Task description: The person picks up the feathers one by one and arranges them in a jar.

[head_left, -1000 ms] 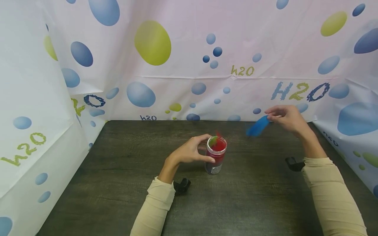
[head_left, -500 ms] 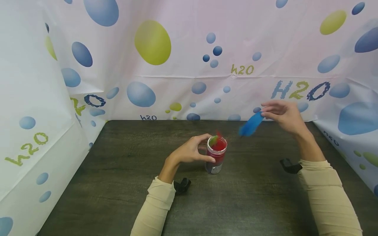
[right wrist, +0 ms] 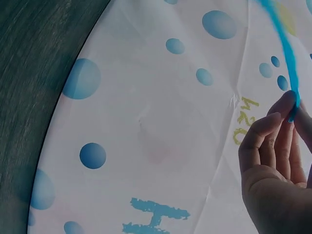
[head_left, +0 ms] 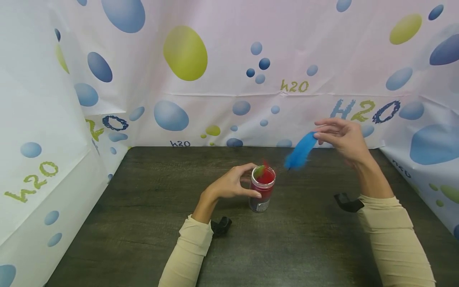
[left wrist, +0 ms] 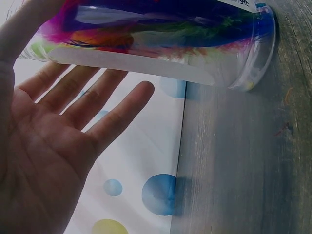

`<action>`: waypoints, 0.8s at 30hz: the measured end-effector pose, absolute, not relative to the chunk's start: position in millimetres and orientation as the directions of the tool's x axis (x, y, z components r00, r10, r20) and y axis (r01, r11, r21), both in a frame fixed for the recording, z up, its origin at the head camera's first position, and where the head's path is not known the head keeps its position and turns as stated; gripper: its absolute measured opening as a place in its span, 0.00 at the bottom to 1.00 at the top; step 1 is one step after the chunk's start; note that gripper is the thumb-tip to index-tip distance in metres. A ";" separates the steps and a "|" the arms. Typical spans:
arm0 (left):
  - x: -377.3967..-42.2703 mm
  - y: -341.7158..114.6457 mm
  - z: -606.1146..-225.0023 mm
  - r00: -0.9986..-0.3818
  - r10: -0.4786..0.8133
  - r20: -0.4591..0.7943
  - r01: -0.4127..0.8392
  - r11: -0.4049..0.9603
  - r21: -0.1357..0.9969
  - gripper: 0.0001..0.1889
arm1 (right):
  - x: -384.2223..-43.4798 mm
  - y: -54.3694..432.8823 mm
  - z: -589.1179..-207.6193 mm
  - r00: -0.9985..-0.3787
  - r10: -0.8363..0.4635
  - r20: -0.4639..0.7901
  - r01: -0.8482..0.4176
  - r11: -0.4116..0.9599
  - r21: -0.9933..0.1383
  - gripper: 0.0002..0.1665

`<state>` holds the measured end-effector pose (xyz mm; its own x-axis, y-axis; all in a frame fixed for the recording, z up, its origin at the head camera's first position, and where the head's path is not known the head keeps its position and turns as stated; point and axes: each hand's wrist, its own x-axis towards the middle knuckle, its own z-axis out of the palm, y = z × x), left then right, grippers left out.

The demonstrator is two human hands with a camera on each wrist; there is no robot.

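Note:
A clear jar with a label stands upright on the table, its mouth uncovered. Colourful feathers fill it, and a red feather pokes above the rim beside a green one. My left hand grips the jar's left side between thumb and fingers. To the right of the jar and higher up, my right hand pinches a bright blue feather by one end between thumb and fingertips. The feather hangs down and left, its lower end apart from the jar. The right wrist view shows this feather edge-on.
Under everything is a dark wood-grain table. Behind it and at both sides hangs a white sheet printed with blue and green spots and "H2O" lettering. A black wrist mount sticks out by the left sleeve, another by the right.
My right hand has moved left and slightly up, bringing the blue feather closer to the jar. The left hand and the jar have stayed in place.

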<state>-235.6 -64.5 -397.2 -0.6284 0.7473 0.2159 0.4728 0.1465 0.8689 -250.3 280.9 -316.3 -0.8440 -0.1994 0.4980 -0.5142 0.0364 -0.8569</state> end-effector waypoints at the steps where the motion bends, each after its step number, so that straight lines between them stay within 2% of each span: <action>1: -235.6 -64.5 -397.2 -0.628 0.747 0.216 0.473 0.147 0.869 0.32 | -249.9 280.1 -315.9 -0.844 -0.203 0.496 -0.511 0.028 -0.859 0.17; 13: -236.1 -64.5 -397.9 -0.631 0.749 0.203 0.460 0.150 0.875 0.32 | -245.9 268.3 -311.8 -0.855 -0.232 0.465 -0.435 -0.168 -0.885 0.15; 24: -236.3 -64.2 -397.9 -0.626 0.751 0.211 0.467 0.144 0.872 0.32 | -236.0 255.3 -304.1 -0.844 -0.240 0.480 -0.436 -0.214 -0.874 0.15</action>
<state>-236.3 -64.2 -397.9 -0.6259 0.7507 0.2113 0.4674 0.1442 0.8722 -236.0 255.3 -304.1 -0.8436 -0.2404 0.4801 -0.4363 -0.2143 -0.8739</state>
